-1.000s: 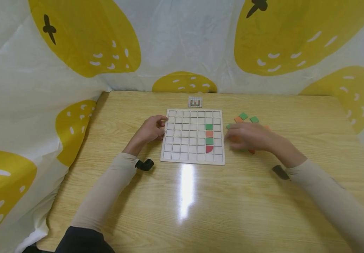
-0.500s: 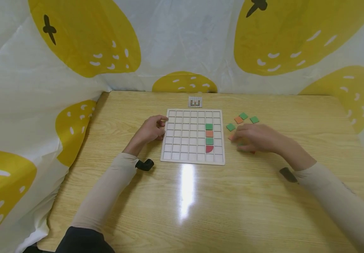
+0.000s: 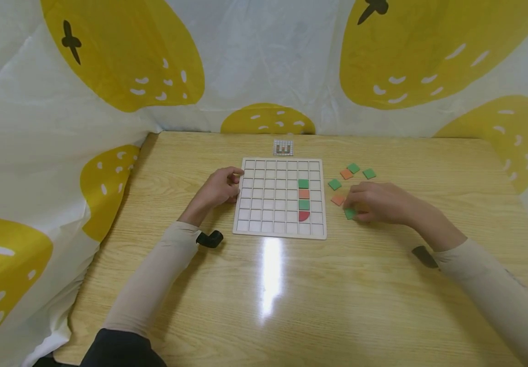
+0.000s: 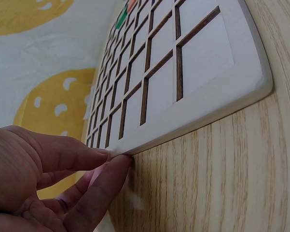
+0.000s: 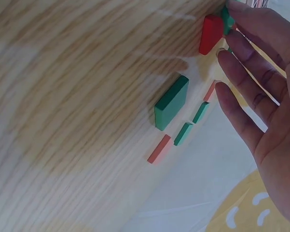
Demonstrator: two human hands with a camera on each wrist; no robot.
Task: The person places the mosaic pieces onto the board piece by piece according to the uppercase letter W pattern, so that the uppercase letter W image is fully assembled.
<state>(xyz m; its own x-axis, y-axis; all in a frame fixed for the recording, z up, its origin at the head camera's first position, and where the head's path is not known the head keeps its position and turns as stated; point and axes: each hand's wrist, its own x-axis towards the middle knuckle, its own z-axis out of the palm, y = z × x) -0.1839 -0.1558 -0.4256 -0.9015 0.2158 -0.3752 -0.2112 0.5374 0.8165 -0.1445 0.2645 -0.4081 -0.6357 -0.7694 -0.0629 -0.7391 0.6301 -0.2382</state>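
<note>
A white gridded board lies flat on the table. One of its columns holds two green squares, an orange square and a red rounded piece. My left hand rests its fingertips against the board's left edge; the left wrist view shows them touching the rim. To the right, my right hand is low over loose tiles, fingers slightly bent. A green tile lies at its fingertips; whether they grip it is unclear. In the right wrist view, a red piece sits under the hand.
More loose tiles, including an orange tile and a green tile, lie right of the board. A small pattern card is behind it. A patterned cloth hangs beyond the table.
My right hand has moved right, away from the board's edge, uncovering an orange tile and green tiles. The left hand and the board have stayed put.
</note>
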